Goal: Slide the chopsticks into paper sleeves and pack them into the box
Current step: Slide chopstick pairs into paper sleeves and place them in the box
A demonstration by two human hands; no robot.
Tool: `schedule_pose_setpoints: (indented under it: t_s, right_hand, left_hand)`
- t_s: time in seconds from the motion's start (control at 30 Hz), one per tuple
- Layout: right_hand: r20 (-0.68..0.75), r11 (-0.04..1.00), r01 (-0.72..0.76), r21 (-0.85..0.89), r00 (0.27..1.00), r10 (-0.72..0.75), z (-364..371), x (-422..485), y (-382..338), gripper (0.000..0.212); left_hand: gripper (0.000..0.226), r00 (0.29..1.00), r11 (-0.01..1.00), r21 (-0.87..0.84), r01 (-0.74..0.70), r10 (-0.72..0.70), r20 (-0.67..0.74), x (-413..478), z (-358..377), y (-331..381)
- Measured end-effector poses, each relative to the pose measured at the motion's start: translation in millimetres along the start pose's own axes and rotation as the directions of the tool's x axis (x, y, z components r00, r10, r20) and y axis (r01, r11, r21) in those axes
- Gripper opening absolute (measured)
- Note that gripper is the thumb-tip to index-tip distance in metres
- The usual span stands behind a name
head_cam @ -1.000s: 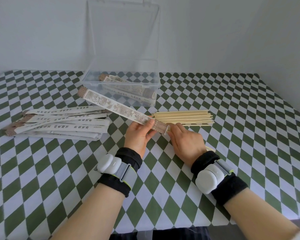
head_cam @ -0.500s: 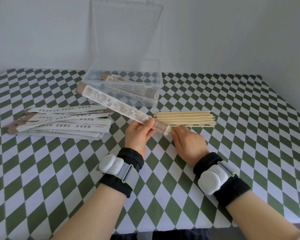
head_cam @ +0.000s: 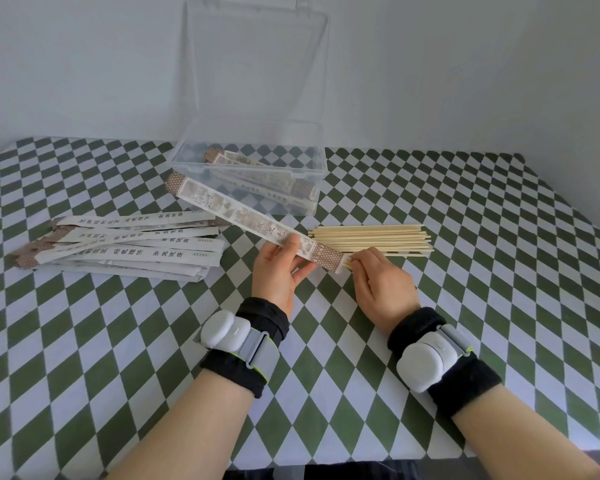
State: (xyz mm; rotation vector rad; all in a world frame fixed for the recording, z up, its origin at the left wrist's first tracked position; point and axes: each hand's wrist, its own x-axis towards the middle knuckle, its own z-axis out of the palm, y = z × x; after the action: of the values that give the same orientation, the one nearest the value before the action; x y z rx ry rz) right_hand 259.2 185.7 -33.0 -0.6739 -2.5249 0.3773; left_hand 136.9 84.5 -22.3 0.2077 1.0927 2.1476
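My left hand (head_cam: 280, 270) grips a printed paper sleeve (head_cam: 236, 214) near its brown lower end; the sleeve slants up and left above the table. My right hand (head_cam: 381, 285) pinches the pale chopstick ends at the sleeve's open mouth. The chopsticks are almost wholly inside it. A pile of bare bamboo chopsticks (head_cam: 378, 237) lies just behind my right hand. Several flat sleeves (head_cam: 129, 247) are stacked at the left. The clear plastic box (head_cam: 312, 181) stands behind, lid up, with several filled sleeves (head_cam: 271, 183) inside.
The table wears a green-and-white diamond cloth (head_cam: 118, 341). A plain wall rises just behind the box's raised lid (head_cam: 257, 64). Its near edge runs below my forearms. Both wrists carry white devices on black bands.
The chopsticks have slid a little further into the sleeve, and my right hand has closed up to its mouth. Sleeve and left hand have barely moved.
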Motion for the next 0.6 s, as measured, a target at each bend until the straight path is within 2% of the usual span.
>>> schedule_pose_setpoints:
  t_s: [0.13,0.23,0.3,0.6]
  right_hand:
    - [-0.006,0.993,0.021,0.116,1.000,-0.020,-0.1,-0.9,-0.4,0.027]
    - [-0.056,0.995,-0.038,0.087,0.998,0.043,-0.5,0.8,1.8,0.023]
    - [-0.038,0.995,-0.072,0.072,0.996,0.075,-0.2,1.2,3.0,0.021]
    - [0.092,0.991,-0.049,0.126,0.995,0.038,-1.2,0.9,1.1,0.021]
  left_hand:
    - [0.014,1.000,0.999,-0.032,-0.017,0.016,-0.026,-1.6,-0.4,-1.0]
    - [0.012,0.992,0.990,-0.121,-0.066,0.052,-0.115,0.5,-3.2,2.3]
    - [0.010,0.987,0.988,-0.126,-0.091,0.072,-0.143,1.9,-4.6,3.7]
    - [0.011,1.000,0.999,-0.027,0.018,-0.018,-0.001,2.5,-1.4,0.4]
